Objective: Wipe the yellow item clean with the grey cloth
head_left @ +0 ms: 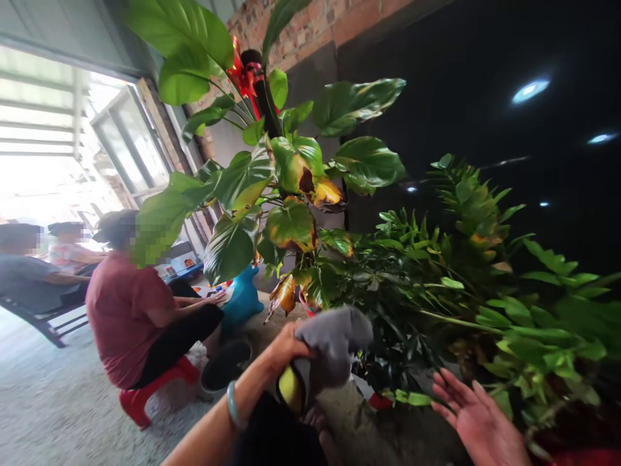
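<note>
My left hand (284,349), with a pale bracelet on the wrist, is closed on a grey cloth (334,343) held low in the middle of the view. A yellow-green leaf (290,388) shows just under the cloth. My right hand (473,417) is open at the lower right, palm up and fingers spread, close under the narrow leaves of a bushy green plant (485,285). Behind the cloth rises a tall potted plant (286,188) with big glossy leaves, some yellowed and brown at the edges.
A person in a dark red shirt (126,310) sits on a low red stool (145,395) at the left. Two more people sit further back left. A blue toy (242,298) stands near the plants. Brick wall and dark panel lie behind; grey floor at the lower left.
</note>
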Tool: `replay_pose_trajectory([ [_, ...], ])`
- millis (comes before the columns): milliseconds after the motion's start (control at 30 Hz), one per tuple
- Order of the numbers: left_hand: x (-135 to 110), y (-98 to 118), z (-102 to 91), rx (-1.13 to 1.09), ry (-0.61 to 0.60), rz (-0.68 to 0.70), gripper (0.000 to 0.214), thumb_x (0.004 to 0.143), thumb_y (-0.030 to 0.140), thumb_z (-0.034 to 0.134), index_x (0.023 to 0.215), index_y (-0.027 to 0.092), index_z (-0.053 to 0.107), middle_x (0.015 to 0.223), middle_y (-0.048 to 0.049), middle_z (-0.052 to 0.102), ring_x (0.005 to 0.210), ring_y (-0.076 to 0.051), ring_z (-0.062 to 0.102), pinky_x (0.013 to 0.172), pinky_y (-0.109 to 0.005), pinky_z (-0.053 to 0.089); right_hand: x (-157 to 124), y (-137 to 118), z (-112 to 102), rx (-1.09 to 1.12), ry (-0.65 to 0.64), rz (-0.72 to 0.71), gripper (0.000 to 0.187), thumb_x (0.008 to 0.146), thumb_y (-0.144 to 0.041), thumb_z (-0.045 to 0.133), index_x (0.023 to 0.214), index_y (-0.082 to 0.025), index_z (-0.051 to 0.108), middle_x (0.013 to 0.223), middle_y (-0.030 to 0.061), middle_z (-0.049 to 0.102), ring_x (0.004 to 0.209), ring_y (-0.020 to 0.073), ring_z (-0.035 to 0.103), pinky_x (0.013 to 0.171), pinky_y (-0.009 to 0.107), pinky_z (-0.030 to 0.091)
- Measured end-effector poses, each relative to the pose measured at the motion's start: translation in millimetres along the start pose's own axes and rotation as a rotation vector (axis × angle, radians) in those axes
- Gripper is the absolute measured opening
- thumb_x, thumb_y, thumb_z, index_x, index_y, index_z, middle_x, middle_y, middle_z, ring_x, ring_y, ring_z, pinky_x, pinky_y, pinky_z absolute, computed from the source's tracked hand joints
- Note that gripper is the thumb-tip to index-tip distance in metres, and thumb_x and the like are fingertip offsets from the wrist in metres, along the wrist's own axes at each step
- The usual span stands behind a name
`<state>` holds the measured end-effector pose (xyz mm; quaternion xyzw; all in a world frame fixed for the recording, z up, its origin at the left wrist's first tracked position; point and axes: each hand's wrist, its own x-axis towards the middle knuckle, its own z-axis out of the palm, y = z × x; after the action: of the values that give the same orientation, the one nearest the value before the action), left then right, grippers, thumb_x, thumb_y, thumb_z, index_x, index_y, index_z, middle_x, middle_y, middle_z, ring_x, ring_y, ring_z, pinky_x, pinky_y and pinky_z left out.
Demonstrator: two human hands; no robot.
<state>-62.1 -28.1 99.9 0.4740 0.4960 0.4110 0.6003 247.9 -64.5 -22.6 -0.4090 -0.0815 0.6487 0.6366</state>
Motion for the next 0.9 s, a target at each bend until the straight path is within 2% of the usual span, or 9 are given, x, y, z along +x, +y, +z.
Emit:
replay_pose_trajectory([
  [100, 17, 35, -1.0, -0.208, 0.131, 0.208, 0.036, 0.04, 0.012, 0.077, 0.075, 0.013, 0.069, 0.07, -0.0032, 0.072, 0.061, -0.019, 0.064, 0.063, -0.03, 0.051, -3, 2, 8, -0.045, 0.0, -0.042, 0.04, 0.059, -0.057, 0.067, 0.077, -0.022, 0.074, 0.093, 0.0106, 0.073, 0.088, 0.0298, 0.062, 0.07, 0.043, 0.05],
  [167, 33, 37, 6.8, -0.299, 0.188, 0.245, 0.037, 0.041, 0.014, 0.078, 0.077, 0.013, 0.069, 0.073, -0.0043, 0.072, 0.065, -0.021, 0.065, 0.069, -0.033, 0.052, -4, 5, 14, -0.067, -0.004, -0.057, 0.039, 0.057, -0.055, 0.069, 0.078, -0.023, 0.074, 0.097, 0.0099, 0.072, 0.092, 0.0305, 0.061, 0.068, 0.041, 0.05],
  [300, 48, -18, 28.2, -0.276, 0.118, -0.023, 0.026, 0.038, 0.011, 0.076, 0.063, 0.011, 0.068, 0.058, -0.0049, 0.068, 0.055, -0.02, 0.062, 0.062, -0.033, 0.051, -5, 7, 16, -0.068, -0.003, -0.035, 0.039, 0.054, -0.055, 0.07, 0.077, -0.024, 0.075, 0.094, 0.009, 0.073, 0.092, 0.0301, 0.061, 0.065, 0.039, 0.05],
  [367, 40, -51, 33.3, -0.256, 0.032, -0.154, 0.021, 0.038, 0.008, 0.072, 0.058, 0.011, 0.068, 0.054, -0.0059, 0.066, 0.051, -0.021, 0.062, 0.057, -0.033, 0.05, -6, 4, 13, -0.059, 0.008, -0.021, 0.039, 0.055, -0.056, 0.069, 0.077, -0.024, 0.075, 0.092, 0.0089, 0.073, 0.09, 0.0294, 0.061, 0.065, 0.039, 0.05],
  [433, 26, -66, 31.8, -0.311, -0.034, -0.167, 0.022, 0.04, 0.007, 0.069, 0.061, 0.012, 0.07, 0.055, -0.006, 0.068, 0.054, -0.023, 0.064, 0.058, -0.034, 0.051, -6, 0, 8, -0.045, 0.029, -0.024, 0.039, 0.056, -0.056, 0.068, 0.076, -0.023, 0.075, 0.091, 0.0087, 0.074, 0.086, 0.0283, 0.062, 0.065, 0.039, 0.05],
  [567, 8, -31, 18.3, -0.493, 0.0, -0.016, 0.035, 0.04, 0.009, 0.069, 0.075, 0.015, 0.072, 0.064, -0.0026, 0.072, 0.06, -0.023, 0.067, 0.066, -0.034, 0.054, -6, -5, 4, -0.036, 0.018, -0.037, 0.037, 0.057, -0.055, 0.069, 0.077, -0.024, 0.075, 0.09, 0.0087, 0.074, 0.083, 0.0276, 0.062, 0.066, 0.039, 0.05],
  [700, 23, 14, 21.8, -0.511, 0.096, 0.056, 0.034, 0.043, 0.016, 0.073, 0.076, 0.014, 0.067, 0.064, -0.0024, 0.071, 0.064, -0.022, 0.068, 0.074, -0.034, 0.054, -7, 0, 13, -0.079, -0.012, -0.061, 0.039, 0.051, -0.053, 0.072, 0.078, -0.024, 0.075, 0.094, 0.0099, 0.073, 0.088, 0.0304, 0.061, 0.065, 0.04, 0.049],
  [767, 32, 9, 34.2, -0.468, 0.122, 0.059, 0.036, 0.041, 0.011, 0.073, 0.076, 0.015, 0.066, 0.063, -0.0018, 0.071, 0.061, -0.021, 0.067, 0.073, -0.034, 0.054, -8, 4, 17, -0.096, -0.027, -0.087, 0.039, 0.05, -0.052, 0.073, 0.078, -0.025, 0.076, 0.097, 0.0103, 0.073, 0.09, 0.0318, 0.061, 0.065, 0.041, 0.048],
  [900, 24, -39, 57.2, -0.373, 0.074, -0.063, 0.034, 0.038, 0.006, 0.068, 0.071, 0.014, 0.067, 0.058, -0.0024, 0.069, 0.052, -0.022, 0.063, 0.059, -0.034, 0.052, -9, 8, 16, -0.108, -0.071, -0.097, 0.041, 0.049, -0.053, 0.073, 0.079, -0.025, 0.076, 0.101, 0.0112, 0.072, 0.091, 0.0334, 0.061, 0.066, 0.043, 0.048],
])
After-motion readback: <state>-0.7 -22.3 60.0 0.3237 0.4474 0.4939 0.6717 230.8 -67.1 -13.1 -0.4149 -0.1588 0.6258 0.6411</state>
